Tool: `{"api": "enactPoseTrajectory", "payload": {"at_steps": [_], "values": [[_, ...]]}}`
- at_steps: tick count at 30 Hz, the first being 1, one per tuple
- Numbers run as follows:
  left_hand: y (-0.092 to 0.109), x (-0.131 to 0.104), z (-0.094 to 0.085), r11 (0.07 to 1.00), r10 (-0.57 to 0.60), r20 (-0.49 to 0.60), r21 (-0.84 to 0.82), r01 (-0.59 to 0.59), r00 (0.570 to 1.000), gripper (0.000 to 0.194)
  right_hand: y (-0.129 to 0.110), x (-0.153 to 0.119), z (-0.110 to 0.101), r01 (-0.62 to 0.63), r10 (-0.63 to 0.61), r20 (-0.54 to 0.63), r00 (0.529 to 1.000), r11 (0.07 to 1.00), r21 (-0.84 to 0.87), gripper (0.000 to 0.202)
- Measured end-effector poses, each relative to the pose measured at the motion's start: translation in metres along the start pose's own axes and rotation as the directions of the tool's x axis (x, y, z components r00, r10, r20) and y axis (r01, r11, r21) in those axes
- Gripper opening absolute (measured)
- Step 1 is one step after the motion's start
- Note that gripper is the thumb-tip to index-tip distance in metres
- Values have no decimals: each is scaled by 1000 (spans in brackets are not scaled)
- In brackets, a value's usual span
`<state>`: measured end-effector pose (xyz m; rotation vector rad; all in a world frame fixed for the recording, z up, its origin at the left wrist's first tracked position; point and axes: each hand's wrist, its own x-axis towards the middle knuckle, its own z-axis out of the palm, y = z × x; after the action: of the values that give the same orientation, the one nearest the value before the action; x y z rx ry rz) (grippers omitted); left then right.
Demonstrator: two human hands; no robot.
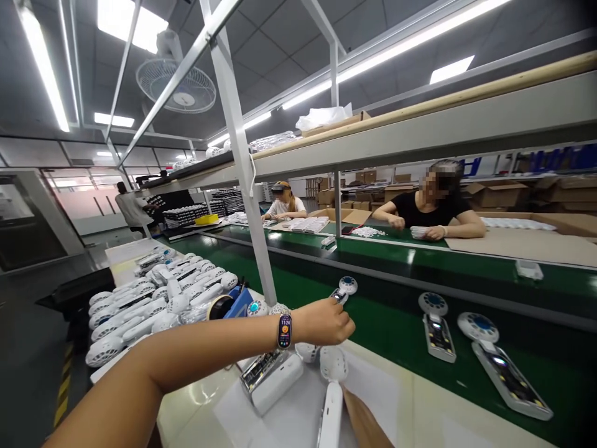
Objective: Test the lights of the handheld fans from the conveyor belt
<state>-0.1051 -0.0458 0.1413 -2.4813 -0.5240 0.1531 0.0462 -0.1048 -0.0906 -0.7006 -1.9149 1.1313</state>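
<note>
My left hand (pixel 324 320), with a watch on the wrist, reaches across the bench towards the belt. Its fingers are curled in; what they hold, if anything, is hidden. Just beyond it lies a handheld fan (pixel 347 285) with a round vented head, its handle partly behind my hand. Below my left hand, a white handheld fan (pixel 332 404) points up from the bottom edge. Against its handle shows part of my right hand or forearm (pixel 366 423), fingers out of sight. Another fan handle (pixel 278 382), beside a piece with exposed circuitry (pixel 261 370), rests on the white sheet.
On the green conveyor belt (pixel 382 330) lie two open-handled fans (pixel 438 336) (pixel 508 376). Several white fans (pixel 158 298) are stacked at left, near a blue tape dispenser (pixel 240 303). A metal post (pixel 249 162) rises beside the belt. Co-workers (pixel 431 205) sit across it.
</note>
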Motion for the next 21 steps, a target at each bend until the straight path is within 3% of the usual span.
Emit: {"api": "enactPoseTrajectory", "payload": {"at_steps": [2, 5, 8, 10, 12, 13, 15, 17, 19, 21], "values": [[-6, 6, 6, 972, -156, 120, -160, 174, 980, 18, 14, 2, 5, 74, -66, 91, 994, 993, -95, 72], [-20, 20, 25, 845, -383, 273, -282, 454, 883, 17, 23, 9, 23, 207, -186, 102, 977, 940, -271, 62], [-39, 38, 55, 716, -550, 350, -269, 644, 758, 30, 0, 20, 36, 262, -291, 12, 957, 841, -474, 49], [-52, 48, 78, 600, -620, 445, -262, 756, 647, 35, -26, 30, 25, 246, -312, -27, 950, 797, -551, 47], [-66, 54, 101, 499, -627, 548, -264, 826, 554, 31, -48, 41, -4, 147, -263, -123, 957, 806, -574, 25], [-72, 54, 110, 449, -635, 580, -259, 855, 510, 30, -54, 46, -24, 79, -259, -216, 941, 791, -606, 25], [-83, 50, 126, 352, -671, 611, -238, 905, 421, 30, -57, 55, -68, -130, -234, -449, 862, 754, -644, 30], [-90, 41, 138, 261, -719, 608, -211, 942, 336, 30, -48, 64, -106, -417, -126, -671, 730, 696, -585, 30], [-96, 28, 145, 175, -763, 591, -202, 964, 262, 30, -36, 75, -127, -563, -51, -774, 631, 656, -502, 38], [-100, 16, 151, 95, -790, 574, -230, 969, 213, 28, -25, 88, -133, -604, 1, -793, 609, 649, -462, 45]]}}
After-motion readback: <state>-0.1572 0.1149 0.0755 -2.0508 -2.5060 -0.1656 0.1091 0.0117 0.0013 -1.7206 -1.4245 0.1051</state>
